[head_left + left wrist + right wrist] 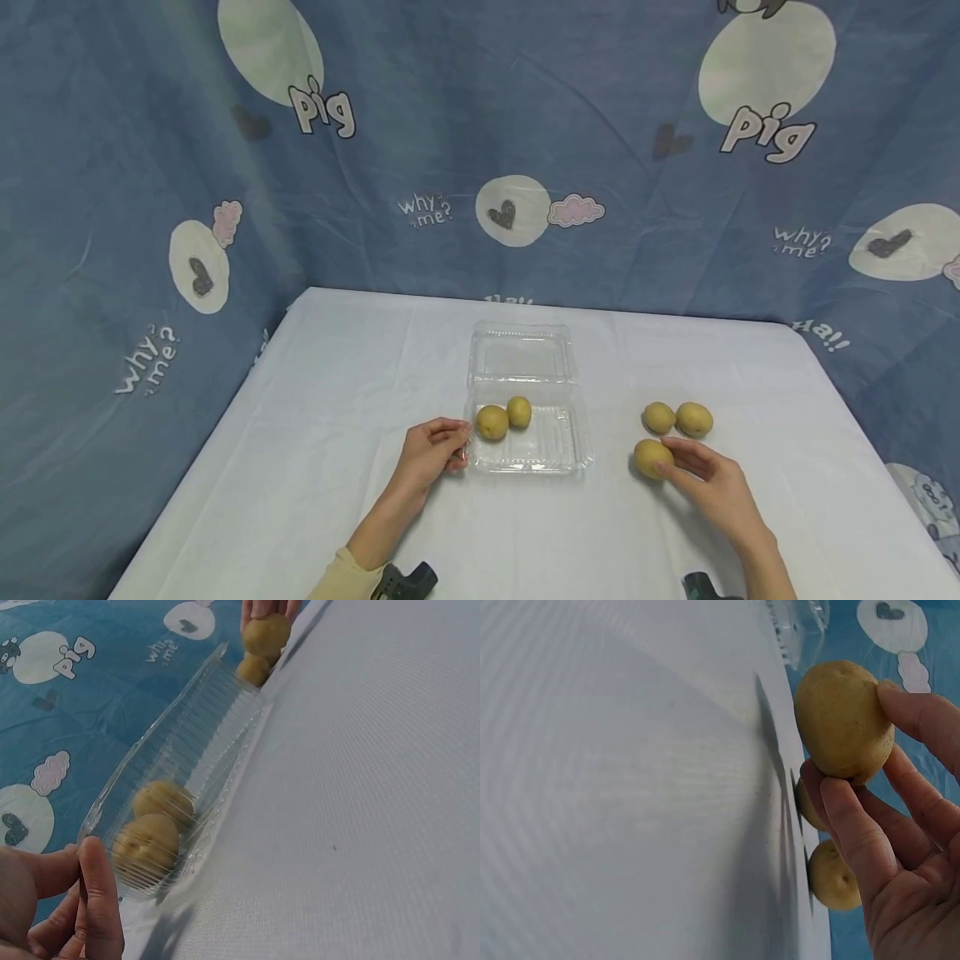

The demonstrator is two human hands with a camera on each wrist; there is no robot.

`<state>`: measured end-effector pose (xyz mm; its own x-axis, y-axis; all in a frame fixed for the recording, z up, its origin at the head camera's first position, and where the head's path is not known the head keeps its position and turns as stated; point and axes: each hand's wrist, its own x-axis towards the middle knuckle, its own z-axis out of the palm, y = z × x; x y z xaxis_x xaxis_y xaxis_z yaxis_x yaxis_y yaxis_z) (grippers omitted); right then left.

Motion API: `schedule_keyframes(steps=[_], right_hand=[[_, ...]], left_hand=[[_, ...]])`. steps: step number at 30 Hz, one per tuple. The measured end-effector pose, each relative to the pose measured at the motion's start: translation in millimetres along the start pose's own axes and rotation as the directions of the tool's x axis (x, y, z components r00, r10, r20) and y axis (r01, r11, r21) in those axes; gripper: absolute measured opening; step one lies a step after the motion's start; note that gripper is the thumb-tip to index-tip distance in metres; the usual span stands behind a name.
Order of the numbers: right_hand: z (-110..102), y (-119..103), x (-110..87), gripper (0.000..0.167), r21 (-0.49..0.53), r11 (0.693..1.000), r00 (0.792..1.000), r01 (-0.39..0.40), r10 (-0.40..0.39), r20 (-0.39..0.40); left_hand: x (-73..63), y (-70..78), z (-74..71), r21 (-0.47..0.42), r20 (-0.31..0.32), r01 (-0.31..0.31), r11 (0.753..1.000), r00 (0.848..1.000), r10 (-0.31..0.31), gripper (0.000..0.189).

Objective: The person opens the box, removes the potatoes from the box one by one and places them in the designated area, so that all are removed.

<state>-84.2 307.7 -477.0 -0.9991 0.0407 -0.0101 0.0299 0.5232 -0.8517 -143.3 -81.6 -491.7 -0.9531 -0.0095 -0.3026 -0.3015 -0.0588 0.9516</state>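
A clear plastic clamshell box (551, 442) lies opened out, its lid (522, 354) folded back toward the far side. Two yellow potatoes, a larger one (492, 422) and a smaller one (519, 412), sit together in the left part of its base. My left hand (431, 454) pinches the box's left rim between thumb and fingers. Over to the right, my right hand (708, 479) grips a potato (844, 720) with its thumb and fingertips, raised above the cloth in the right wrist view. Just beyond it, two more potatoes (659, 417) (694, 419) lie side by side.
A white cloth (300, 467) covers the table. Behind and along the sides hangs a blue printed curtain (420, 275), close to the table's far edge. Dark devices (408, 581) show at both wrists near the bottom of the head view.
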Motion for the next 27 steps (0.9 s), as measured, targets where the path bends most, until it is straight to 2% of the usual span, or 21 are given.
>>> schedule_keyframes(steps=[8, 22, 27], right_hand=[[-1.2, 5.8, 1.1, 0.046, -0.015, 1.000, 0.999, 0.016, -0.017, -0.029], [-5.6, 5.8, 4.0, 0.047, -0.155, 0.988, 0.997, 0.004, -0.016, -0.081], [-7.6, 6.3, 5.2, 0.049, -0.161, 0.987, 0.997, 0.006, -0.019, -0.081]], left_hand=[[-0.6, 0.9, 0.1, -0.001, 0.003, -0.001, 1.000, 1.000, 0.001, 0.018], [-2.3, 0.4, -1.4, -0.005, 0.023, -0.011, 1.000, 1.000, 0.011, 0.021], [0.0, -0.9, -1.4, -0.008, 0.021, -0.013, 1.000, 1.000, 0.014, 0.022]])
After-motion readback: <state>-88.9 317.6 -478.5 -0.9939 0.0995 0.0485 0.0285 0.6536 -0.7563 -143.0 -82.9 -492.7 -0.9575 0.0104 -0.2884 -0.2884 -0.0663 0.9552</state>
